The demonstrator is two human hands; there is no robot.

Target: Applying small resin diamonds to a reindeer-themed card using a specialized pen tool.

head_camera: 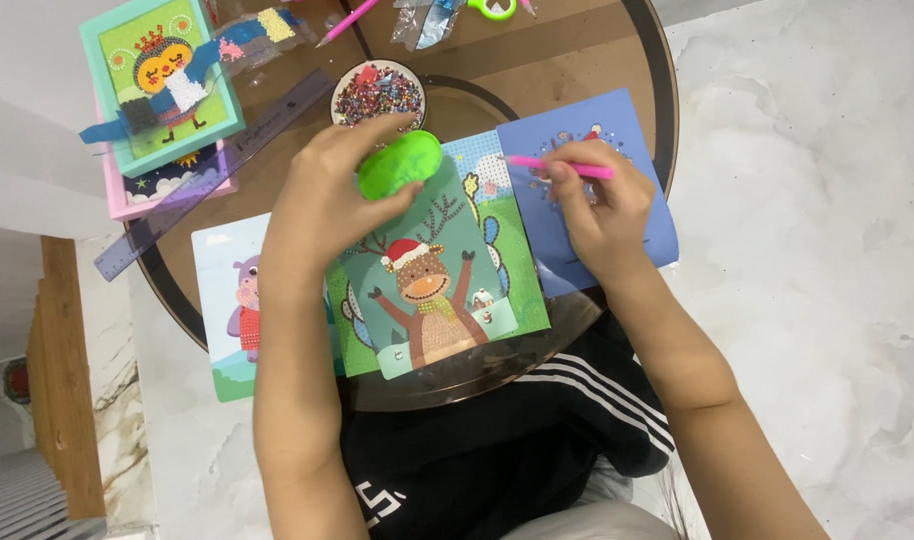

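Green plastic fills the person's left hand [322,200]: a small oval tray [399,164], pinched between thumb and curled fingers and held just above the top edge of the reindeer picture [437,290]. The right hand [602,205] is closed in a writing grip around a pink pen-shaped applicator [562,166], whose tip points left toward the tray and sits over the gap between the reindeer picture and the blue card [597,130] beside it.

Judging by how things lie, the reindeer picture looks largely filled: the animal's face, red hat, scarf and body all carry a dotted texture. Whether any spots remain bare cannot be told at this size. The blue card shows only a scatter of dots around a faint outline near its top, so that piece seems barely begun. A third picture with a hippo-like figure [239,300] lies partly under the left forearm, and its state is mostly hidden.

A round dish of mixed coloured beads [379,92] stands just beyond the tray, well stocked. At the far left a framed, finished-looking bird picture [162,75] rests on another frame, with a translucent purple ruler [212,175] lying slantwise beside it on the round brown table [577,50]. Clear small bags [427,20] lie at the far edge
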